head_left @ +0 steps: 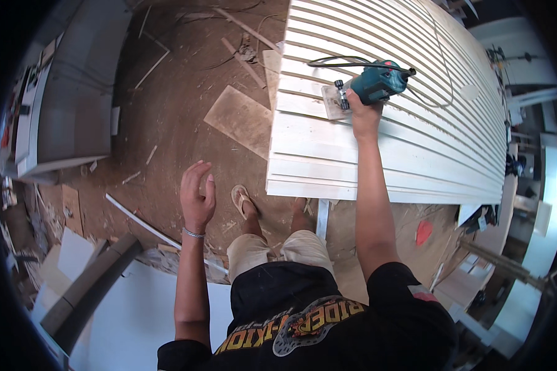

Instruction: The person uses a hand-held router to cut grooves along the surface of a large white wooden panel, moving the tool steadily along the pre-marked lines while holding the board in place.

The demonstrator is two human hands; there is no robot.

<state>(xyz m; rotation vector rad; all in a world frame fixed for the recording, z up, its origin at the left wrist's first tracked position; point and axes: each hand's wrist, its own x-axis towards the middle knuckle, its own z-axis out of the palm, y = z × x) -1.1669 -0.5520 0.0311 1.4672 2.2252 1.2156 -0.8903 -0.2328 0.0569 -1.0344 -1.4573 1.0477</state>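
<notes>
Near the panel (390, 142) edge, right hand (362, 111) grips router (377, 83).

A woodworking workshop: sawdust-covered floor (167, 123), offcut strips (148, 68), grooved white panel (402, 142), teal trim router (374, 85).

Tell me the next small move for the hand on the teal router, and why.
Probably guide the teal router further along the groove. The right hand grips it with its clear base flat on the white grooved panel, near the panel's left edge. The left hand hangs free above the floor, holding nothing.
</notes>
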